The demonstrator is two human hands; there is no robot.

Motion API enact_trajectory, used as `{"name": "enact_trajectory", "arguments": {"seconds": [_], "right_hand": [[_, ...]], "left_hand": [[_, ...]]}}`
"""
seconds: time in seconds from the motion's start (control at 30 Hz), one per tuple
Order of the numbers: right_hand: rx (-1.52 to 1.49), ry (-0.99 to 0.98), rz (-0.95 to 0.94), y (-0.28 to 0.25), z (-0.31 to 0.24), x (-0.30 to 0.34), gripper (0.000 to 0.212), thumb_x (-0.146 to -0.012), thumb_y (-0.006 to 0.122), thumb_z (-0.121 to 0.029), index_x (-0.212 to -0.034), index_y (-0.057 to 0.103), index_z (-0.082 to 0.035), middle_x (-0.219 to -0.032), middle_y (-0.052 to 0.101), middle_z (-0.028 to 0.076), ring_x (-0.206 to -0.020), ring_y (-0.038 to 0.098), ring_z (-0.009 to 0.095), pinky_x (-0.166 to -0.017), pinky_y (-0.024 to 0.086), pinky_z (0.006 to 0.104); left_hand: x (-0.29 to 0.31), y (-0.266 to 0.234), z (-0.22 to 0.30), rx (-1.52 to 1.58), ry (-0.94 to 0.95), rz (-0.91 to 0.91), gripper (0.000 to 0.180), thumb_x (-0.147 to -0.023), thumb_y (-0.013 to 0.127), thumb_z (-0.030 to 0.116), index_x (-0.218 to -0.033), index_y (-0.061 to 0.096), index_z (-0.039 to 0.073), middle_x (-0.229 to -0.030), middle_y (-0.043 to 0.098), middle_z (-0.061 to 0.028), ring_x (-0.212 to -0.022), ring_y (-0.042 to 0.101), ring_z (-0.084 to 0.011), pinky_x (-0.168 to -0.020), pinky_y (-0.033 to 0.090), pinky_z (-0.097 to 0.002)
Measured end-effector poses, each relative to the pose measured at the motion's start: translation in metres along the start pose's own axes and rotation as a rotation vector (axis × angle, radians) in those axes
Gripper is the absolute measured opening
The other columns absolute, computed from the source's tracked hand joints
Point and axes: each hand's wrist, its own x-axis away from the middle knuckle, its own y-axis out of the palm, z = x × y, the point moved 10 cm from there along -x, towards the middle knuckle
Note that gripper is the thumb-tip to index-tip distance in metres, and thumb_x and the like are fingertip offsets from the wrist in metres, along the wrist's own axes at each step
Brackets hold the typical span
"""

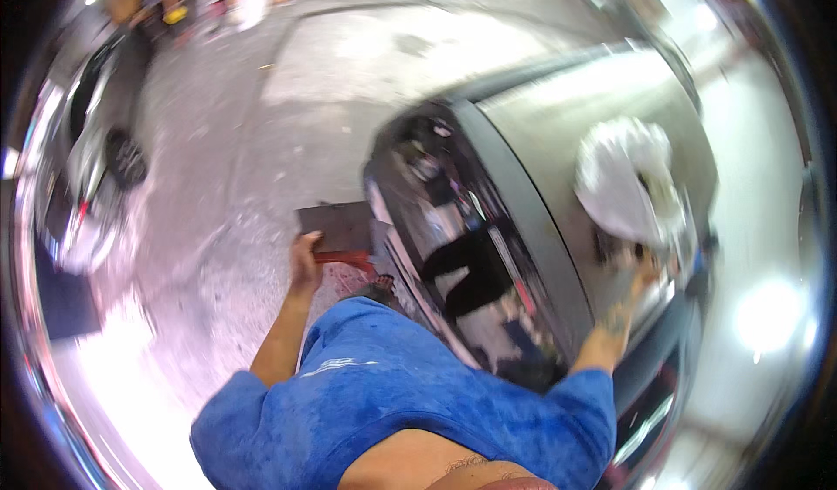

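My left hand (305, 262) is closed on the edge of a dark flat panel (336, 225) with a red strip along its near side. It holds the panel out low, beside the car's dark glossy end. My right hand (643, 274) reaches over the car (549, 132), at the near edge of a crumpled white sheet (617, 180). The sheet is bunched into a ring on the dull greyish surface, and its material I cannot make out. Motion blur smears the right fingers, so I cannot tell whether they grip the sheet.
A grey concrete floor (288, 150) with pale patches spreads left of the car. Another car (105, 150) stands at the far left. Blurred, cluttered items (244, 2) lie at the back left. A bright light glare (772, 316) shows at the right.
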Motion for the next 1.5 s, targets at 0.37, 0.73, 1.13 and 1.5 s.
{"name": "enact_trajectory", "arguments": {"seconds": [0.37,0.73,1.13,1.5], "right_hand": [[-0.217,0.019,0.043,-0.021,-0.093,0.087,0.030,-0.076,0.073,-0.036,-0.091,0.071,-0.010,-0.087,0.069,0.009,-0.081,0.064,0.027,-0.074,0.050,0.0383],[-0.516,-0.014,-0.244,-0.053,-0.194,0.248,0.033,-0.080,0.070,-0.035,-0.101,0.066,-0.009,-0.095,0.066,0.009,-0.087,0.063,0.026,-0.077,0.049,0.0383],[-0.785,0.267,-0.635,-0.051,-0.198,0.345,0.038,-0.085,0.066,-0.034,-0.112,0.061,-0.008,-0.105,0.064,0.010,-0.093,0.062,0.024,-0.080,0.048,0.0383],[-0.835,0.794,-1.097,-0.047,-0.137,0.491,0.042,-0.089,0.063,-0.033,-0.122,0.056,-0.007,-0.114,0.062,0.010,-0.099,0.061,0.022,-0.082,0.047,0.0383]], "left_hand": [[0.062,0.052,0.009,0.731,-0.410,0.021,0.023,-0.084,0.057,0.012,-0.101,0.062,-0.003,-0.091,0.066,-0.0088,-0.081,0.065,-0.0179,-0.077,0.053,-0.0292],[0.082,0.130,0.019,0.833,-0.440,-0.124,0.024,-0.085,0.056,0.010,-0.106,0.059,-0.001,-0.097,0.065,-0.0081,-0.086,0.064,-0.0160,-0.078,0.053,-0.0289],[0.085,0.255,0.035,0.647,-0.601,-0.421,0.024,-0.082,0.061,0.010,-0.105,0.057,0.002,-0.095,0.064,-0.0061,-0.084,0.064,-0.0162,-0.076,0.053,-0.0316],[0.119,0.272,0.030,0.813,-0.677,-0.525,0.023,-0.082,0.060,0.010,-0.104,0.058,0.005,-0.095,0.064,-0.0051,-0.088,0.064,-0.0177,-0.080,0.052,-0.0330]]}}
